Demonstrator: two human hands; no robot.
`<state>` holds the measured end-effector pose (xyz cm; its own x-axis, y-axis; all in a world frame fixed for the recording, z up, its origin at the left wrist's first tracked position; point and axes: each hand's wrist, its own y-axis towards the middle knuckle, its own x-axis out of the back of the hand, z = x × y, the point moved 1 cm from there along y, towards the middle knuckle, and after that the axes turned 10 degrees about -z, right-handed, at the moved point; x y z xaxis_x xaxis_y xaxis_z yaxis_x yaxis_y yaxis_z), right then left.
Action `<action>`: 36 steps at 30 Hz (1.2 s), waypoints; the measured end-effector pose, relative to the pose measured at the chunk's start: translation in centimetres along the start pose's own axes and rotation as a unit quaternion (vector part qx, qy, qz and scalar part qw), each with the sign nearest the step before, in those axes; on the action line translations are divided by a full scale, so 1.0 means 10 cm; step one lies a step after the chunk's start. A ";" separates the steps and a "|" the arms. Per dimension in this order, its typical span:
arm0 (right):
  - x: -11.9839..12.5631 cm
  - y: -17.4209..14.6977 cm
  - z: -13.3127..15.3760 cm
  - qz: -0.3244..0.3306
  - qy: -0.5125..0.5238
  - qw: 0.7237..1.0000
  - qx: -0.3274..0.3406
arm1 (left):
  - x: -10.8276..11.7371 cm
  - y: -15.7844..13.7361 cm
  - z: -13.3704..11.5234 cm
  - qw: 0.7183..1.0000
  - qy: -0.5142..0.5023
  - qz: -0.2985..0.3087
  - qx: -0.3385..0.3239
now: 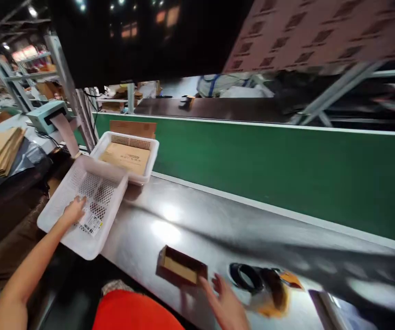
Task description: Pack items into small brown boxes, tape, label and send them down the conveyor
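My left hand [74,211] reaches into a white plastic mesh basket [109,229], its fingers bent at the edge of a white printed label [91,223] with a barcode. The basket sits tilted at the left end of the metal work surface. My right hand [226,305] is low in the view, with thumb and fingers apart. Its fingertips are close to the right end of a small open brown box [180,267]; whether they touch it is unclear. Right of this hand stand a black tape roll [246,276] and a blurred yellow-and-brown tape dispenser [275,293].
Behind the basket, a second white basket [154,153] holds flat brown cardboard [125,157]. A green barrier [269,165] runs along the back of the metal surface [197,220]. A label printer [47,117] and stacked brown envelopes [1,153] are at left. A dark overhead panel hangs above.
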<state>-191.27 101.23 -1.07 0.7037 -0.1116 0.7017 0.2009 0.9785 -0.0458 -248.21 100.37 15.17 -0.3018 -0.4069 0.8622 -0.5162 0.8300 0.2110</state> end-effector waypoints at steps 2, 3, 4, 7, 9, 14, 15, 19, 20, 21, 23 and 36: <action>0.00 -0.08 0.19 0.019 -0.059 0.997 -0.039 | 0.06 0.11 -0.03 1.000 0.005 0.025 -0.014; -0.01 -0.09 0.27 0.014 -0.079 0.995 -0.053 | 0.11 0.16 -0.07 0.999 0.012 0.026 -0.024; -0.03 -0.07 0.33 0.028 -0.123 0.990 -0.063 | 0.16 0.18 -0.14 0.999 0.017 0.025 -0.033; -0.06 0.03 0.38 0.049 -0.145 0.984 -0.089 | 0.19 -0.01 -0.62 0.989 -0.028 -0.094 -0.109; -0.06 0.06 0.35 0.059 -0.146 0.982 -0.101 | -0.03 -0.45 -1.12 0.956 -0.192 -0.058 -0.213; -0.07 -0.03 0.25 0.088 -0.148 0.981 -0.092 | -1.32 -1.70 -2.33 0.866 -0.279 0.236 -0.341; -0.06 -0.06 0.22 0.094 -0.146 0.981 -0.087 | -1.58 -1.83 -2.47 0.864 -0.200 0.293 -0.356; -0.04 -0.09 0.14 0.109 -0.132 0.983 -0.067 | -2.18 -2.02 -2.63 0.849 -0.008 0.389 -0.359; -0.03 -0.09 0.12 0.111 -0.126 0.984 -0.064 | -2.22 -2.03 -2.62 0.854 -0.003 0.383 -0.352; -0.03 -0.08 0.10 0.113 -0.120 0.985 -0.060 | -2.24 -2.02 -2.60 0.859 -0.003 0.378 -0.345; -0.02 -0.07 0.07 0.118 -0.107 0.986 -0.053 | -2.24 -2.02 -2.58 0.863 -0.010 0.378 -0.334; -0.07 -0.04 0.01 0.181 -0.108 0.978 -0.001 | -2.54 -2.26 -2.59 0.861 -0.014 0.419 -0.289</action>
<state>-191.88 100.90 -1.49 0.5694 0.2809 0.7726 -0.0323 0.9467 -0.3204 -208.13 101.79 0.46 -0.3983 0.4253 0.8127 0.3743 0.8842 -0.2793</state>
